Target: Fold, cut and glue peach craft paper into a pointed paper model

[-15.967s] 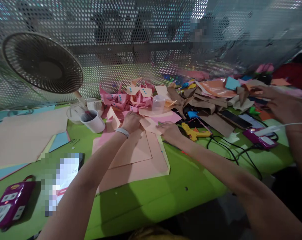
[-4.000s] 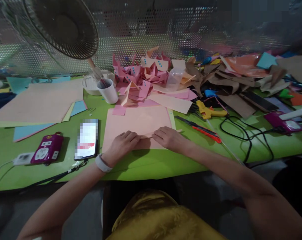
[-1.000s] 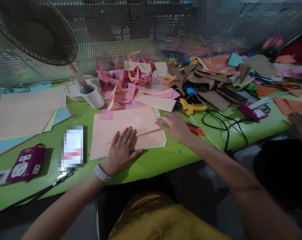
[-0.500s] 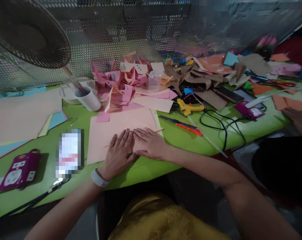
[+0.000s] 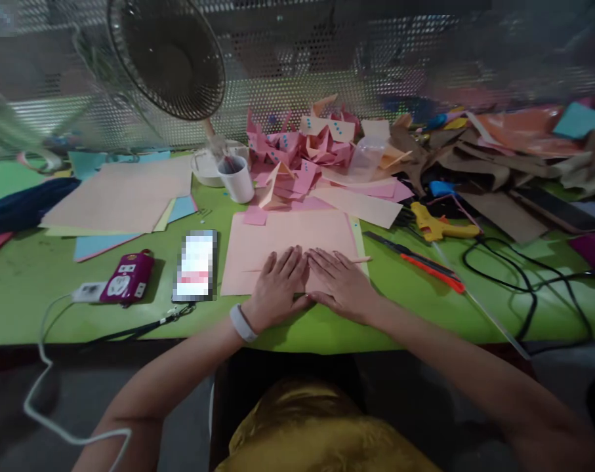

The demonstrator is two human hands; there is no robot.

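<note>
Two palms down, left hand (image 5: 279, 290) beside right hand (image 5: 344, 285), fingers slightly spread; apparently rolling stick (image 5: 361, 260) on paper (image 5: 297, 229) by desk's (image 5: 405, 285) near edge; needing even pressure next.

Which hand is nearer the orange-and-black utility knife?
Right. The right hand lies palm-down over the peach sheet, just left of the utility knife, not touching it; the left hand lies beside it, farther left.

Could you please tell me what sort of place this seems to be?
It looks like a paper-craft workspace: on the green table lie a stack of coloured paper sheets, a yellow glue gun and an orange-handled cutter.
</note>
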